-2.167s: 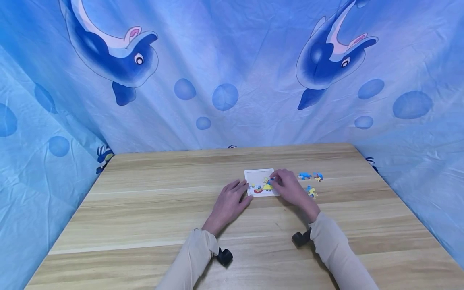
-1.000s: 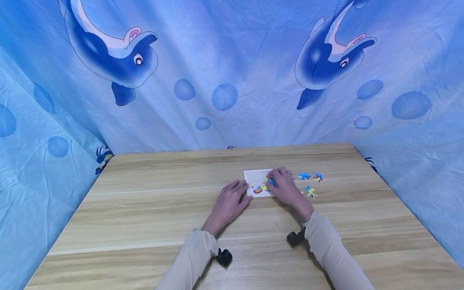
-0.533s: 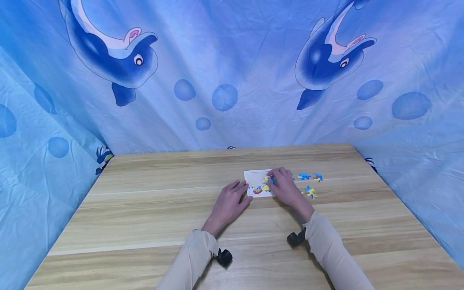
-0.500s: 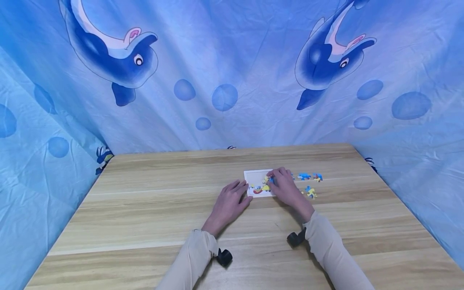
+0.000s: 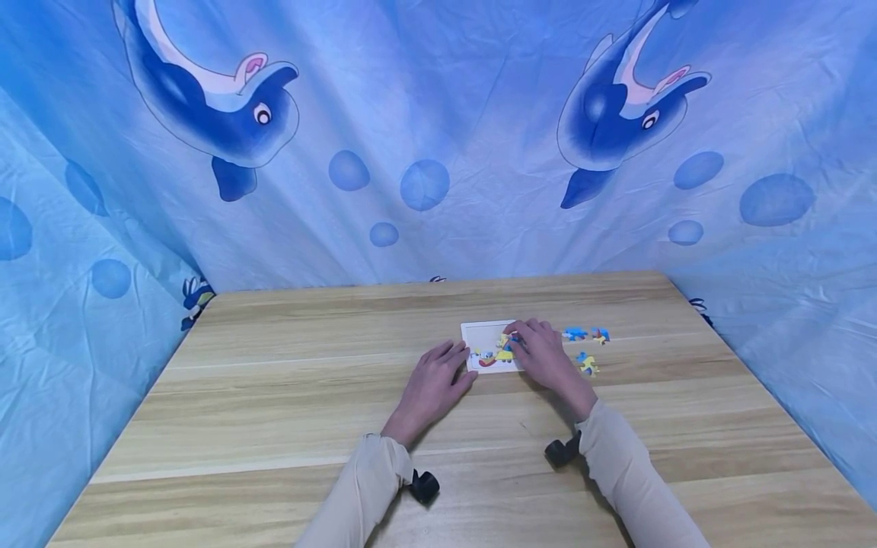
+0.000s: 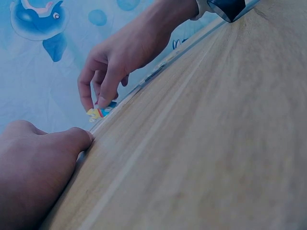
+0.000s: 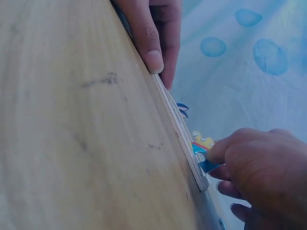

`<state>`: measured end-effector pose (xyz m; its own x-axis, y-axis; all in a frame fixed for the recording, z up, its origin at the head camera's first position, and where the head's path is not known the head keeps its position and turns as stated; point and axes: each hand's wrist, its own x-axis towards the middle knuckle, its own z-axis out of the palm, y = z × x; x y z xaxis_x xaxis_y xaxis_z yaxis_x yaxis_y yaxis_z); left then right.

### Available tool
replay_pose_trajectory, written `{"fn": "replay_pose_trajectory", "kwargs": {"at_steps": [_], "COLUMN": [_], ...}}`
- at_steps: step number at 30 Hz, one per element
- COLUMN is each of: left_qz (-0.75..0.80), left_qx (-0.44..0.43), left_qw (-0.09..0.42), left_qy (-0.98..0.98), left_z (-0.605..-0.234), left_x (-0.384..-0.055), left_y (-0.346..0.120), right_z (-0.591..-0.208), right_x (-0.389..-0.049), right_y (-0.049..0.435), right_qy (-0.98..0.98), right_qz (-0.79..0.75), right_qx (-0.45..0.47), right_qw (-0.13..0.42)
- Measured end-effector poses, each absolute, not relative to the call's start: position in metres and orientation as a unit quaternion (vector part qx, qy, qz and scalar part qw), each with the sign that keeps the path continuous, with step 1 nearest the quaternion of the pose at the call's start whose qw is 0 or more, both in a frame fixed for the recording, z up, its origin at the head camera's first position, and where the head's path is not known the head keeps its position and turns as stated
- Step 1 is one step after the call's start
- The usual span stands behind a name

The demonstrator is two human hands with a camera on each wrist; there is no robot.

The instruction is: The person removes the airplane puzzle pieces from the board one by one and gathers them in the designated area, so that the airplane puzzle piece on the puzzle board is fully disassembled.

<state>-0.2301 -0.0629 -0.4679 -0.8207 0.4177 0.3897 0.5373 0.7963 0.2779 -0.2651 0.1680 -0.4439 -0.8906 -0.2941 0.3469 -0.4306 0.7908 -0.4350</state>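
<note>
A white-rimmed puzzle tray [image 5: 479, 329] lies toward the back of the table, with joined pieces showing a red and yellow picture [image 5: 487, 358] along its near side. My left hand [image 5: 430, 383] rests at the tray's left edge, its thumb against the near corner. Over the tray's right part, my right hand [image 5: 544, 356] pinches a yellow, blue and red puzzle piece [image 7: 204, 144] between thumb and fingers. In the right wrist view this piece stands tilted on the tray; the left wrist view shows part of it [image 6: 95, 113] below the fingertips. The right hand hides the tray's right side.
Several loose puzzle pieces lie right of the tray, among them a blue one [image 5: 575, 333], a blue and red one [image 5: 601, 336] and a yellow and blue one [image 5: 587, 363]. A blue dolphin-print curtain [image 5: 479, 190] hangs behind the wooden table [image 5: 308, 342].
My right hand has moved a little left over the tray since the first frame, then slightly back right, with the puzzle piece in its fingers. My left hand has stayed put.
</note>
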Motion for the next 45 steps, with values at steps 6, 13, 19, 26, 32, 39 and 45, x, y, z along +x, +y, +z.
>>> {"fn": "replay_pose_trajectory", "kwargs": {"at_steps": [6, 13, 19, 26, 32, 39, 45], "left_qz": [-0.189, -0.189, -0.187, -0.190, -0.193, -0.191, -0.193], "left_qx": [-0.257, -0.258, -0.257, -0.255, -0.257, -0.254, -0.255], "left_qw": [0.161, 0.162, 0.160, 0.156, 0.160, 0.151, 0.153], "left_qy": [-0.934, -0.934, -0.934, -0.935, -0.933, -0.936, -0.935], "left_z": [-0.468, -0.468, -0.469, -0.468, -0.468, -0.467, -0.468], "left_x": [-0.230, -0.230, -0.231, -0.230, -0.230, -0.230, -0.231], "left_y": [-0.063, -0.062, -0.063, -0.062, -0.062, -0.063, -0.063], "right_z": [-0.446, -0.447, -0.446, -0.448, -0.447, -0.446, -0.447], "right_x": [-0.267, -0.269, -0.266, -0.265, -0.262, -0.257, -0.253], "right_y": [0.169, 0.173, 0.180, 0.196, 0.208, 0.222, 0.235], "right_qy": [-0.919, -0.893, -0.886, -0.882, -0.885, -0.880, -0.882], "right_qz": [0.310, 0.396, 0.433, 0.437, 0.435, 0.444, 0.439], "right_qx": [0.207, 0.195, 0.159, 0.157, 0.144, 0.147, 0.148], "right_qw": [0.131, 0.086, 0.056, 0.076, 0.079, 0.078, 0.090]}}
